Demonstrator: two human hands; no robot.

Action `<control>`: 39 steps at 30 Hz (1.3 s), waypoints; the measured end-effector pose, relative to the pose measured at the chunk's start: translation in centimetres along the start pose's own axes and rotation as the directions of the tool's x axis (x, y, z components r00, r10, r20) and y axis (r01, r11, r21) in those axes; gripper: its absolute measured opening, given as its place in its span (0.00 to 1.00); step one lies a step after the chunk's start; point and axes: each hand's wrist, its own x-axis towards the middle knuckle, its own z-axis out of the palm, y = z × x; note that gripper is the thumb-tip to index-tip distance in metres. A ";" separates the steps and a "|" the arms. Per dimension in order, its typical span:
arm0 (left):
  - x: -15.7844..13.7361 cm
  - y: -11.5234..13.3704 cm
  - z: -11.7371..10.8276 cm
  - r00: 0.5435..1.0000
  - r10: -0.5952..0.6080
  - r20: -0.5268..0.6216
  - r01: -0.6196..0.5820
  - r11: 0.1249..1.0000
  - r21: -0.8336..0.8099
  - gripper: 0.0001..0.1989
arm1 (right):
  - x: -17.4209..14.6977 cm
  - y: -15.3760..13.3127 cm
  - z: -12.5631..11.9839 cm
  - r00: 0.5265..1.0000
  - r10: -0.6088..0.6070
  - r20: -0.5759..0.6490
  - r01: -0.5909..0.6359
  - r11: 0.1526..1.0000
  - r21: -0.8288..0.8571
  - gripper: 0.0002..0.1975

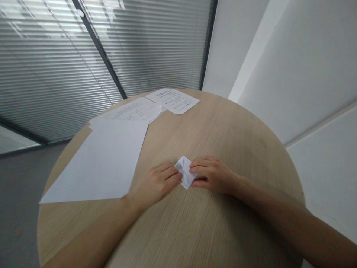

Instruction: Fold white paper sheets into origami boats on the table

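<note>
Two bare hands meet over a small folded paper (185,168) lying diamond-wise on the round table (231,126), to the right of a large blank sheet (111,160). The left hand (164,179) covers its lower left side and the right hand (213,174) its right corner; both forearms run out of view, as does the table's near edge. Writing on the printed sheets (177,99) beyond is too small to read. One corner points away toward the blinds (161,48), the opposite one back at the person; the visible length runs between them, tilted slightly, along a central crease. The left fingers bunch together on the paper; the right thumb sits apart from its fingers. Whether either pinches or merely presses, I cannot tell.
</note>
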 end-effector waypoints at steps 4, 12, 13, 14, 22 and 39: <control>0.1 0.0 0.2 0.995 -0.095 -0.018 0.094 0.994 -0.051 0.11 | 0.1 0.1 0.1 1.000 0.023 0.009 -0.023 1.000 -0.007 0.10; -0.1 -0.5 0.6 0.941 -0.335 -0.054 0.317 0.924 -0.214 0.09 | 0.2 -0.1 0.1 0.994 0.107 -0.009 -0.108 0.993 -0.042 0.08; -0.1 -0.6 0.5 0.937 -0.346 -0.047 0.328 0.919 -0.218 0.09 | 0.2 -0.1 0.1 0.993 0.121 -0.007 -0.121 0.992 -0.044 0.08; -0.1 -0.6 0.5 0.936 -0.350 -0.044 0.333 0.917 -0.218 0.09 | 0.3 -0.2 0.0 0.991 0.132 -0.001 -0.132 0.990 -0.046 0.08; -0.3 -1.3 0.8 0.923 -0.383 -0.030 0.374 0.914 -0.159 0.13 | 0.4 -0.4 -0.2 0.973 0.229 -0.015 -0.229 0.973 -0.031 0.07; 1.1 -0.8 0.1 0.735 -0.646 0.204 0.651 0.757 0.054 0.12 | 1.3 -1.2 -0.9 0.828 0.557 0.059 -0.556 0.830 -0.046 0.09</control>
